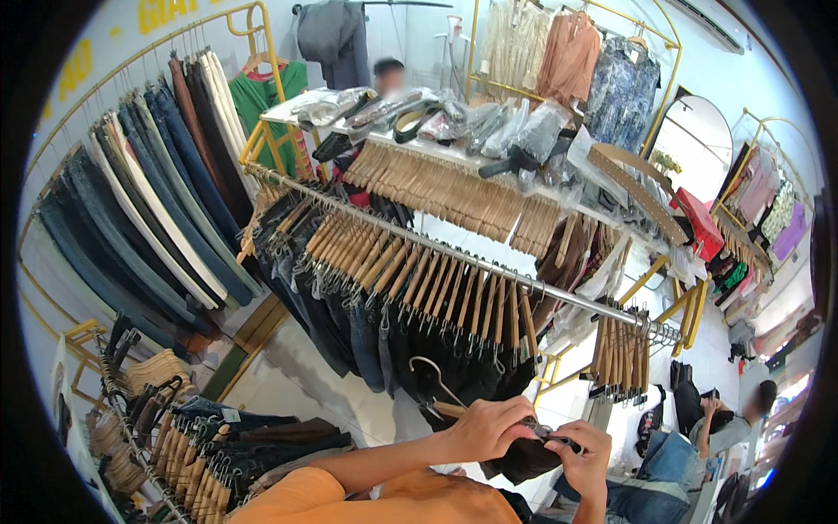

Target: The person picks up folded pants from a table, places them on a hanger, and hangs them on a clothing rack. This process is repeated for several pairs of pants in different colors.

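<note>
My left hand (494, 427) pinches the upper edge of a dark garment (527, 458), probably trousers. A clip hanger with a wooden bar (449, 409) and a curved metal hook sticks out to the left beneath this hand. My right hand (586, 455) grips the same edge from the right, thumb and fingers around a small dark part that looks like a hanger clip. The fingertips of both hands almost meet, and the garment hangs down below them. Fingers partly hide the clips and most of the hanger.
Before me a metal rail (419, 237) carries dark trousers on wooden clip hangers, with bare clip hangers (619, 354) at its right end. Behind it, a white shelf (471, 152) holds belts in plastic. Another rack (141, 452) stands at lower left. A person (727, 419) sits at right.
</note>
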Available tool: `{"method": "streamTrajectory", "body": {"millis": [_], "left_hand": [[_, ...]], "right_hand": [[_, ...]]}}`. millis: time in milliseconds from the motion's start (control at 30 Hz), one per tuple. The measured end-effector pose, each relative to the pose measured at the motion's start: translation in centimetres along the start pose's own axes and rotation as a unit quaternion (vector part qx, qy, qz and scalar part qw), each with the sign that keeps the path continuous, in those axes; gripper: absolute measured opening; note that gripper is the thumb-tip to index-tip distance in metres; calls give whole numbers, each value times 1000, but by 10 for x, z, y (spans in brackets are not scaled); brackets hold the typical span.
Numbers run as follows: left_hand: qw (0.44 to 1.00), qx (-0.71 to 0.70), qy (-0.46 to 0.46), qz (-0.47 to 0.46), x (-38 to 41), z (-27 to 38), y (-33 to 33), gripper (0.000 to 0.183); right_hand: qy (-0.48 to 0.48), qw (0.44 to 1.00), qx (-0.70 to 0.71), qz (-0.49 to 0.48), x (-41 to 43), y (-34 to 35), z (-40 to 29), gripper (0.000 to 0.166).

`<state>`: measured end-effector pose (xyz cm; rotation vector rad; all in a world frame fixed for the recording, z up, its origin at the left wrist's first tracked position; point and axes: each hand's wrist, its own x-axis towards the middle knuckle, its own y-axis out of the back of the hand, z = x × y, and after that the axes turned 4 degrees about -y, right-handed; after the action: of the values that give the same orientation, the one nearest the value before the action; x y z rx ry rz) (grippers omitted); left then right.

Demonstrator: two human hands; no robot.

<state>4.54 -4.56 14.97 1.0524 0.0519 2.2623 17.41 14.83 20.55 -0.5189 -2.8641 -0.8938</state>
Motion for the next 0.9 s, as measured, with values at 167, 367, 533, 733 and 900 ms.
{"method": "streamTrajectory", "body": {"millis": [167, 367, 533, 733, 900], "left_hand": [[999, 45, -20, -17, 10, -22, 1, 24], [997, 40, -65, -11, 23, -19, 8, 24], [996, -1, -68, -53, 33, -23, 11, 20], [990, -32, -67, -117, 26, -25, 15, 25], [981, -112, -5, -161, 20, -7, 14, 29]], "right_hand": [[-35, 998, -55, 9, 1, -5, -9, 10], [15, 998, -7, 68, 4, -15, -23, 21], [9, 994, -7, 109, 0, -24, -22, 21], [-12, 994, -77, 75, -7, -25, -28, 19], [-91, 990, -89, 57, -23, -19, -28, 26]]}}
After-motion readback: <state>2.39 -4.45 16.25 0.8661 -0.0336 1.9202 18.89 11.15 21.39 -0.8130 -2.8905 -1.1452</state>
